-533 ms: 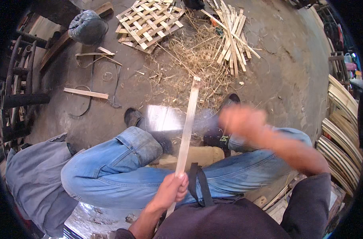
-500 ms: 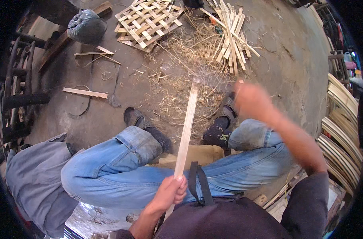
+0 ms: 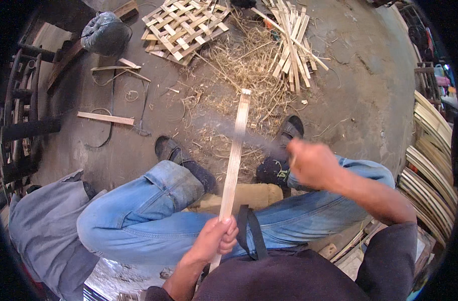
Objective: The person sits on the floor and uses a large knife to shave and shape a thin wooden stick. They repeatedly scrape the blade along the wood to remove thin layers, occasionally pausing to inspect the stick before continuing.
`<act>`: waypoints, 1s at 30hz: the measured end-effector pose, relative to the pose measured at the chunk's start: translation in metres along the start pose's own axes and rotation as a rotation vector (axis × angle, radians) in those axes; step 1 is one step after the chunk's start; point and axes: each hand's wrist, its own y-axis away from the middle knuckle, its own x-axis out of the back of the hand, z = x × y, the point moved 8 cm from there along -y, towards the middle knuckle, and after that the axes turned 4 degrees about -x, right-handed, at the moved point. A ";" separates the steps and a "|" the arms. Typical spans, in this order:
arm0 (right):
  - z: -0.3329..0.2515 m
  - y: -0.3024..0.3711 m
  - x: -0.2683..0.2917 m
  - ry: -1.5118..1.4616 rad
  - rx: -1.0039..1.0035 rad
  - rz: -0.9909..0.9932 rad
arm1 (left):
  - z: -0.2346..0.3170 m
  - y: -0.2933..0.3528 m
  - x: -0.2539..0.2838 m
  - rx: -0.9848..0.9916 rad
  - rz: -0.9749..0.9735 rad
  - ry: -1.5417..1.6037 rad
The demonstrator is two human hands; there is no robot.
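My left hand [image 3: 218,240] is closed round the lower part of a long, pale bamboo strip [image 3: 232,173] that stands up and away from my lap. The far end of the strip is frayed. To its right my right hand [image 3: 314,165] is closed on the handle of a knife [image 3: 259,142]. Motion smears the knife's blade, which crosses the strip's upper half; whether it touches the strip I cannot tell. My legs are spread on either side, with a wooden block [image 3: 239,198] between them.
Shavings [image 3: 254,70] litter the floor ahead. Beyond lie a woven bamboo lattice [image 3: 184,27] and a pile of cut strips [image 3: 294,47]. A tied grey bag [image 3: 106,34] sits far left. Bundled long strips [image 3: 430,180] line the right side, and a grey cloth [image 3: 50,226] hangs at left.
My right hand has come nearer to me, and the knife's blurred blade has slid down along the strip from its far end. My left hand keeps its hold, almost still.
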 end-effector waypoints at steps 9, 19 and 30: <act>-0.046 0.013 -0.016 0.039 0.219 -0.150 | 0.010 -0.006 -0.002 -0.051 0.019 0.153; -0.047 0.004 -0.012 0.020 0.132 -0.131 | 0.014 -0.011 -0.011 -0.036 0.012 0.174; -0.022 -0.007 0.007 0.049 0.012 -0.056 | 0.008 -0.004 -0.021 -0.009 -0.056 0.189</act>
